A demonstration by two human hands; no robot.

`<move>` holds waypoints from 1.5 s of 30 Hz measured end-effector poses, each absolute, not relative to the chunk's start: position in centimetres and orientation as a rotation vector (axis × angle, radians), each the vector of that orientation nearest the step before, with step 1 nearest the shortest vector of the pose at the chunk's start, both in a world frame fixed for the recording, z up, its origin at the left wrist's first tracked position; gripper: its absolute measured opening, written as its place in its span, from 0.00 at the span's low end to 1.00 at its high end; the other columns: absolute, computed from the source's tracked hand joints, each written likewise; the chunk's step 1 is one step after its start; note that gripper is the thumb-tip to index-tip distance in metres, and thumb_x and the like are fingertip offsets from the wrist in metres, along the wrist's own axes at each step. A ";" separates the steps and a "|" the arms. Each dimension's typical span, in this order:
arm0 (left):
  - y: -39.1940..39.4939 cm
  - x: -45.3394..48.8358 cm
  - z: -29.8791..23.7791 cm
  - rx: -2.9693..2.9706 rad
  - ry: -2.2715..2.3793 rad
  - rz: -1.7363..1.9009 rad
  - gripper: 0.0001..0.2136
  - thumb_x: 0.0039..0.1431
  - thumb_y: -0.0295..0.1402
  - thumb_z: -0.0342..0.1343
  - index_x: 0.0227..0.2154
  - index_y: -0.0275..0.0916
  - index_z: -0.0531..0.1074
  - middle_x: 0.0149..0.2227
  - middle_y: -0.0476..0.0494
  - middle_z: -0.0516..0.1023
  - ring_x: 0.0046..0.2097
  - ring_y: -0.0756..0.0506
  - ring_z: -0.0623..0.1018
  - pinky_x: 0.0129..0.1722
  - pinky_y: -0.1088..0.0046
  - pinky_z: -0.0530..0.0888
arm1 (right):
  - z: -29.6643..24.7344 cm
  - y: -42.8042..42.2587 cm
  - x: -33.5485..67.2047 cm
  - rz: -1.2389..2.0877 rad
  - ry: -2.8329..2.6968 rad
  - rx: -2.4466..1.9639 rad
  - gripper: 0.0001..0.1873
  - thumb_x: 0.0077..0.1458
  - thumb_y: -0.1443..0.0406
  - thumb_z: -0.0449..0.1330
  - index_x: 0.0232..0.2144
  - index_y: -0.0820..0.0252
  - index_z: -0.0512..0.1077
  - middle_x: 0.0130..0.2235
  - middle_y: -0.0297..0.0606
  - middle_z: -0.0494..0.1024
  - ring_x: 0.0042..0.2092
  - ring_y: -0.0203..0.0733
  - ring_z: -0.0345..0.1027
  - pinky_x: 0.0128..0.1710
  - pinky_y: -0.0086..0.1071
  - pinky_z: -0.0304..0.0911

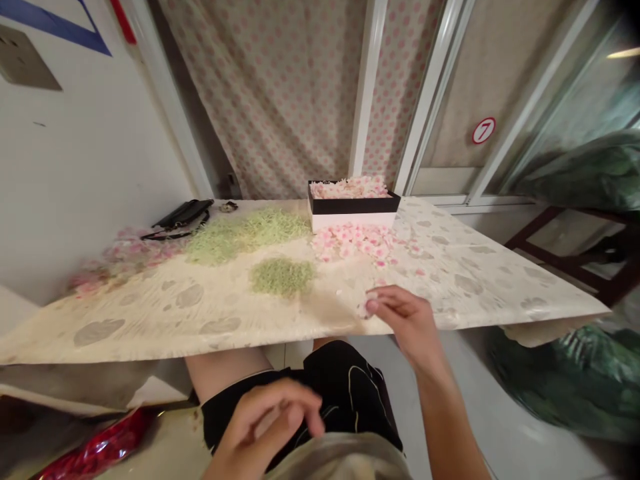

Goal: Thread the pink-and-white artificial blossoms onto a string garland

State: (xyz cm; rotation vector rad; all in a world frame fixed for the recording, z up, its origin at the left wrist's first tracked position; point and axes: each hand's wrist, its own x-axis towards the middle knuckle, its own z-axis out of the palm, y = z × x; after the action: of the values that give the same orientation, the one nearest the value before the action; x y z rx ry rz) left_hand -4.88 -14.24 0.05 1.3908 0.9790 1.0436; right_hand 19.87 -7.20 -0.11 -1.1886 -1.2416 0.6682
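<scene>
My right hand (411,321) is over the table's front edge, thumb and fingertips pinched on a small pink-and-white artificial flower (369,305). My left hand (273,421) hangs above my lap, its fingers loosely curved and slightly blurred, with nothing visible in it. Beyond the right hand, loose pink blossoms (353,241) are spread over the tablecloth. They lie in front of a black-and-white box (354,219), which is heaped with pale pink flowers (353,188). A small clump of light green artificial greenery (283,276) sits left of the right hand, with larger green piles (250,232) behind it.
A patterned cloth (190,320) covers the table. At its left end are more pink flowers (125,257) and a black bag (183,217). A shiny red package (100,447) lies low on the left. Large green bags (565,380) stand on the right.
</scene>
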 end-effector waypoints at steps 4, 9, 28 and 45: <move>-13.1 -2.1 0.5 1.157 0.904 1.263 0.10 0.58 0.40 0.60 0.41 0.43 0.75 0.33 0.47 0.77 0.30 0.47 0.77 0.31 0.72 0.77 | 1.1 -10.3 15.2 0.938 -1.321 -1.037 0.07 0.53 0.59 0.62 0.29 0.56 0.74 0.22 0.31 0.78 0.23 0.38 0.73 0.25 0.32 0.71; -12.9 -0.7 -0.3 1.123 0.813 1.234 0.06 0.57 0.35 0.62 0.32 0.39 0.75 0.27 0.50 0.74 0.25 0.53 0.73 0.24 0.80 0.74 | 1.5 -12.5 13.7 1.039 -1.460 -1.056 0.04 0.53 0.61 0.64 0.28 0.54 0.76 0.24 0.32 0.79 0.25 0.39 0.74 0.24 0.28 0.69; -12.8 -2.1 -1.7 0.996 1.063 1.283 0.03 0.56 0.32 0.62 0.29 0.38 0.76 0.23 0.52 0.76 0.24 0.53 0.75 0.27 0.81 0.73 | -4.8 -0.6 25.3 0.233 -1.333 -1.934 0.13 0.62 0.62 0.58 0.47 0.62 0.70 0.49 0.42 0.74 0.45 0.44 0.72 0.44 0.43 0.69; -12.4 -2.0 -3.3 1.155 1.053 1.224 0.03 0.56 0.33 0.62 0.31 0.40 0.77 0.27 0.51 0.78 0.24 0.52 0.77 0.27 0.80 0.74 | -5.9 -1.5 27.4 0.448 -1.330 -1.363 0.10 0.62 0.63 0.58 0.44 0.62 0.72 0.47 0.41 0.75 0.44 0.42 0.72 0.42 0.41 0.70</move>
State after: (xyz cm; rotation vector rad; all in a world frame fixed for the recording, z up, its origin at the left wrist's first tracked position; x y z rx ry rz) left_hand -2.00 -12.41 -3.26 1.1553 1.0534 1.2243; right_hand 27.40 -1.54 -5.94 -1.3627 -1.3296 0.4478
